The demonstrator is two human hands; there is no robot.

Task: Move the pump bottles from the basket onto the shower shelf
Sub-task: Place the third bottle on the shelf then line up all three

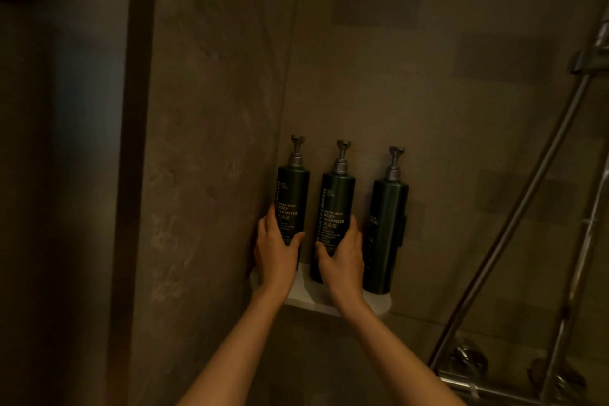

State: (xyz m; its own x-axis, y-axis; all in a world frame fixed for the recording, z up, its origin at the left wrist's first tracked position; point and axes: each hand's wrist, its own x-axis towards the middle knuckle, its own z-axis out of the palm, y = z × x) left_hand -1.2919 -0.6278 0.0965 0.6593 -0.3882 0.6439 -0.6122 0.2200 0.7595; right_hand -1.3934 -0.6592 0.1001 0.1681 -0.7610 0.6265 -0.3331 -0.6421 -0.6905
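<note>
Left hand (pixel 276 249) and right hand (pixel 341 252) each grip a bottle (pixel 292 204), (pixel 336 214) low, steadying them upright on the shelf (pixel 309 298).

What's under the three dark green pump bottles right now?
A white corner shelf supports the three dark green pump bottles. The left hand and right hand cover two bottle bases.

Both arms outstretched — left hand (pixel 276 249), right hand (pixel 342 252), fingers curled.

Three pump bottles (pixel 336 208), one shower shelf (pixel 379 305), two hands (pixel 275 249)
</note>
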